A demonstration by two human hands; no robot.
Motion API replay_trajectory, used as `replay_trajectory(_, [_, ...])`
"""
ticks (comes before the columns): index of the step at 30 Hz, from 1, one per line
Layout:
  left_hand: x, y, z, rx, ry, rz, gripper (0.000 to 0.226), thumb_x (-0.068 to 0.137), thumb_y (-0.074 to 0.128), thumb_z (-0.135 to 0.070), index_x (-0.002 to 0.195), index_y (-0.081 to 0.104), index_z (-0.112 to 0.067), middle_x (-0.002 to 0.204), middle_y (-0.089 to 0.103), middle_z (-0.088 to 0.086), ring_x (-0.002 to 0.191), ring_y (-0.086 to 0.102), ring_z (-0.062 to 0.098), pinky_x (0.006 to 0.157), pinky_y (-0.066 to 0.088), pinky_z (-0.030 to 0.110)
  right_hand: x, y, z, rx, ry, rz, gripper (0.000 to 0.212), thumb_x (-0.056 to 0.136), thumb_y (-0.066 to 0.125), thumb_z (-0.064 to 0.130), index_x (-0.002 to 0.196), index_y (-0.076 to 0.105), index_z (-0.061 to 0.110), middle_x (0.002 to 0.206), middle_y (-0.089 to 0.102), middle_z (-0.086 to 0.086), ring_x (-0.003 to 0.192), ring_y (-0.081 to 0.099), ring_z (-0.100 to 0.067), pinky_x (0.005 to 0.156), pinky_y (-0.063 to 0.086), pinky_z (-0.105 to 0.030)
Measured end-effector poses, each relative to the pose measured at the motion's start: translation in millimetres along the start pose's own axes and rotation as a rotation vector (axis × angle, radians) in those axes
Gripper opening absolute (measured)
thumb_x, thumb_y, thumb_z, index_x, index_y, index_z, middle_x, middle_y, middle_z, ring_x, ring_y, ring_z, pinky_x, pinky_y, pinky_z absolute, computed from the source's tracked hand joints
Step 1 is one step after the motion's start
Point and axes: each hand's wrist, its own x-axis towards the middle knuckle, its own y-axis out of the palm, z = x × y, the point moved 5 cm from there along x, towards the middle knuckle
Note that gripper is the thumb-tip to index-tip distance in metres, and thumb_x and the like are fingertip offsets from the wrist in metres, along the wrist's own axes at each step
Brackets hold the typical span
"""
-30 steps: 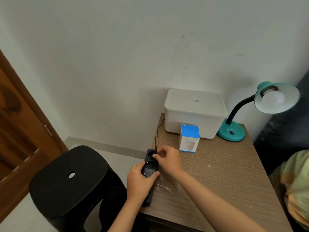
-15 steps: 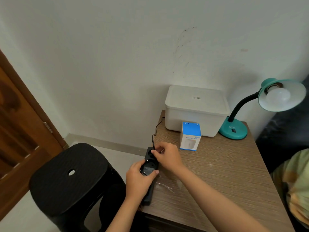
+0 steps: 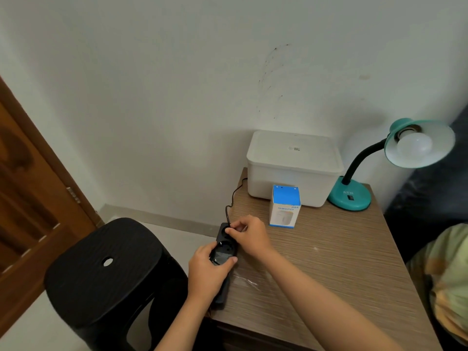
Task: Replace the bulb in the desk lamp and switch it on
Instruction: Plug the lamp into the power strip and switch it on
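While both hands work at the table's left edge, the lamp stands unlit at the far right.

Lamp: a teal desk lamp (image 3: 352,196) with a round base, a black bendable neck and a teal shade that is white inside, standing at the back right corner of the table (image 3: 342,269).
Bulb: a round frosted white bulb (image 3: 414,145) seated in the shade's socket, facing toward the camera, not glowing.
Power strip: a black power strip (image 3: 224,252) lying along the table's left edge, with a thin black cord (image 3: 231,198) running from its far end back toward the wall.
Left hand: the left hand (image 3: 206,272) is closed around the middle of the strip, thumb across its top.
Right hand: the right hand (image 3: 249,235) pinches a black plug at the strip's far socket, fingers curled tight.
Other items: a white lidded box (image 3: 293,165) against the wall, left of the lamp; a small blue and white carton (image 3: 285,206) just in front of it; a black stool (image 3: 106,279) left of the table.
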Motion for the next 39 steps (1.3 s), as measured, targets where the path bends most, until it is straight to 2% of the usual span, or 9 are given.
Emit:
replay_trajectory(4, [-1,0,-6,0.07,0.021,0.034,0.051,0.068,0.08,-0.031,0.112,0.062,-0.012,0.095,0.059,-0.005,0.095,0.059,0.016,0.082,0.049,0.029,-3,-4,6,-0.076,-0.021,0.069,0.014,0.083,0.067,0.031,0.091,0.072,0.021,0.07,0.061,0.003,0.065,0.052,-0.012,0.066,0.046,-0.031])
replay_trajectory(8, [-2,0,-12,0.246,0.072,0.044,0.046,0.074,0.073,-0.039,0.112,0.06,-0.017,0.104,0.058,-0.002,0.102,0.055,0.017,0.08,0.049,0.03,-20,-14,4,-0.04,-0.07,0.105,0.027,0.088,0.061,0.025,0.114,0.066,0.022,0.096,0.07,-0.001,0.08,0.056,-0.009,0.072,0.045,-0.02])
replay_trajectory(11, [-13,7,-24,0.294,0.168,-0.057,0.048,0.079,0.069,-0.036,0.119,0.057,-0.015,0.113,0.053,0.0,0.108,0.049,0.015,0.083,0.047,0.028,-38,-35,-15,-0.051,-0.042,0.026,0.024,0.089,0.06,0.027,0.111,0.065,0.021,0.097,0.067,0.002,0.082,0.057,-0.005,0.074,0.046,-0.018])
replay_trajectory(14, [-26,35,-45,0.243,0.269,-0.043,0.041,0.08,0.069,-0.031,0.115,0.06,-0.013,0.114,0.054,0.0,0.109,0.05,0.013,0.087,0.04,0.025,-52,-73,-40,-0.125,-0.017,-0.067,0.018,0.089,0.059,0.028,0.105,0.064,0.021,0.093,0.065,0.006,0.081,0.057,-0.001,0.069,0.046,-0.016])
replay_trajectory(20, [-35,126,-86,0.144,0.357,0.167,0.035,0.081,0.065,-0.035,0.113,0.061,-0.019,0.111,0.055,-0.003,0.103,0.056,0.012,0.086,0.046,0.023,-59,-166,-98,-0.226,0.069,-0.322,0.018,0.088,0.061,0.024,0.103,0.065,0.016,0.089,0.063,0.003,0.076,0.056,-0.002,0.067,0.041,-0.009])
replay_trajectory(25, [-24,210,-114,0.191,0.389,0.439,0.042,0.087,0.053,-0.043,0.122,0.054,-0.02,0.125,0.05,0.0,0.119,0.048,0.015,0.102,0.043,0.032,-42,-220,-135,-0.251,0.148,-0.42,0.032,0.087,0.061,0.023,0.118,0.056,0.016,0.115,0.061,-0.002,0.103,0.056,-0.009,0.088,0.043,-0.02])
replay_trajectory(30, [11,263,-138,0.33,0.506,0.445,0.042,0.087,0.052,-0.044,0.118,0.053,-0.017,0.119,0.051,0.003,0.112,0.048,0.021,0.095,0.041,0.031,-9,-252,-156,-0.275,0.146,-0.44,0.044,0.088,0.06,0.02,0.128,0.049,0.008,0.13,0.056,-0.01,0.122,0.051,-0.02,0.103,0.037,-0.027])
replay_trajectory(36, [36,303,-127,0.539,0.575,0.592,0.063,0.084,0.044,-0.059,0.138,0.036,-0.027,0.152,0.027,0.0,0.14,0.023,0.019,0.116,0.018,0.044,30,-261,-181,-0.278,0.098,-0.324,0.059,0.088,0.061,0.025,0.139,0.037,0.012,0.151,0.033,-0.008,0.144,0.02,-0.02,0.113,0.012,-0.025])
replay_trajectory(39, [38,310,-121,0.575,0.605,0.577,0.065,0.084,0.039,-0.062,0.141,0.028,-0.032,0.157,0.016,-0.006,0.144,0.012,0.013,0.117,0.008,0.046,42,-256,-198,-0.232,0.086,-0.334,0.058,0.086,0.065,0.025,0.137,0.042,0.011,0.15,0.036,-0.008,0.144,0.02,-0.021,0.113,0.013,-0.025])
